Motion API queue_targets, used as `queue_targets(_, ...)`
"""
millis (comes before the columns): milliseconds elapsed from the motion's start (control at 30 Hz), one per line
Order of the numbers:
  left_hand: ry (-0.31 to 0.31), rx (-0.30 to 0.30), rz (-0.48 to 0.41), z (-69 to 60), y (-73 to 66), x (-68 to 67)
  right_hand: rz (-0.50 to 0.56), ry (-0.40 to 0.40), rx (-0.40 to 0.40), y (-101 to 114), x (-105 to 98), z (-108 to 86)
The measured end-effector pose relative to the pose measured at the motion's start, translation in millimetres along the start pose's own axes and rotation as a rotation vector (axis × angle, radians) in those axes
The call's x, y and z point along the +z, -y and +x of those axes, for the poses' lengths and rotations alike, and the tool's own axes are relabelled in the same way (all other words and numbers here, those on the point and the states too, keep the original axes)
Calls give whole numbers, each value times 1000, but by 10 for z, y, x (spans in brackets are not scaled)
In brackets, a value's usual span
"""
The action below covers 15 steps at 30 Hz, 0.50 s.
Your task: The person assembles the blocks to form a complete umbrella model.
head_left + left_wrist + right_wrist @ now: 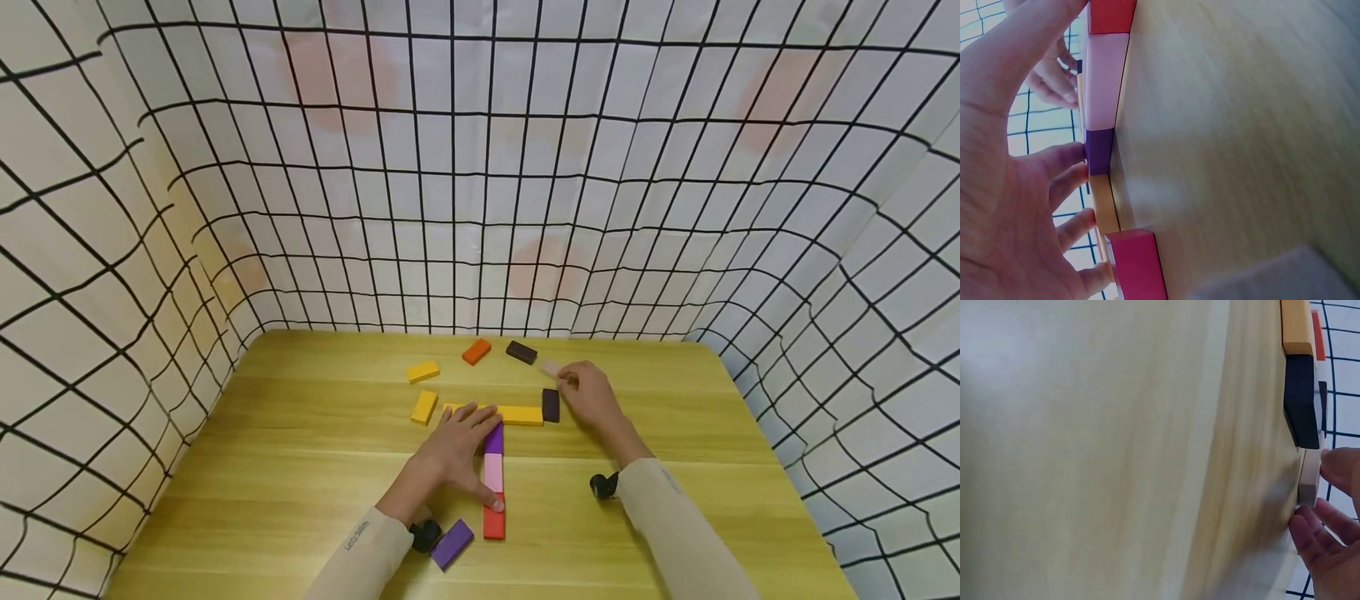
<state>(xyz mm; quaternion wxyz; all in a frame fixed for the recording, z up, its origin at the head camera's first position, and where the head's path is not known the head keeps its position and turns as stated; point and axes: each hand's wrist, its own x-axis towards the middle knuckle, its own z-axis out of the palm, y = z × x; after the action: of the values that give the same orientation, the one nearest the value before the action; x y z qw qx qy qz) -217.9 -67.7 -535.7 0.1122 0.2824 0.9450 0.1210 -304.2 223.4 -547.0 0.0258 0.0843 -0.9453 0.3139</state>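
Grip of left hand (452,452) spread wide, touching red block (493,526), grip of right hand (594,397) pinching pale block (550,367)

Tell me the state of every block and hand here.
Left hand: spread, thumb on red block
Right hand: at pale block, grip unclear
Pale block: partly hidden
Red block: partly covered
Pink block: uncovered
Upper purple block: partly covered
Lower purple block: flat
Yellow row: partly covered
Near black block: touching yellow row
Far black block: flat
Orange block: flat
Loose yellow blocks: flat
Magenta block: partly visible
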Motion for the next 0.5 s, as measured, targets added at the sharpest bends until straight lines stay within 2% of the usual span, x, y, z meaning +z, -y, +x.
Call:
queue_targets(333,-3,0,-18,5,6,34,-83,23,-3,-59,25,133)
queue_targets(500,2,-9,-10,10,15,18,-63,35,-19,-57,-5,139)
